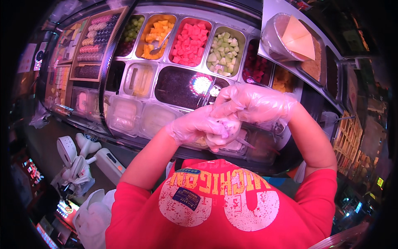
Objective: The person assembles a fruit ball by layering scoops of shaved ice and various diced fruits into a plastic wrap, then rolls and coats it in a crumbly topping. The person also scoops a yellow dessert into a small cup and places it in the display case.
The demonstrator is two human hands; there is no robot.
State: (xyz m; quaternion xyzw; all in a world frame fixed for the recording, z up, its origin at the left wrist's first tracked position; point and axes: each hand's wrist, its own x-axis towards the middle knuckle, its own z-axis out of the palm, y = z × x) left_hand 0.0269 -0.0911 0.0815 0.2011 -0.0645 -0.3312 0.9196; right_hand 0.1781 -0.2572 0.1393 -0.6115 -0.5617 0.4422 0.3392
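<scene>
A soft, rounded white piece with purple patches, perhaps dough, rests in my left hand. That hand wears a clear plastic glove, and its fingers curl under the piece. My right hand, gloved too, reaches over from the right with bent fingertips pressed to the top of the piece. Both hands meet above the counter's front row, just before my chest. Behind them is a steel pan of dark contents, which reflects bright lights. My fingers hide part of the piece, so its full shape cannot be seen.
Steel pans hold green grapes, yellow fruit cubes with a spoon, pink-red cubes and pale green cubes. Clear plastic tubs line the front. A bag-lined bowl stands upper right; a white handheld fan is lower left.
</scene>
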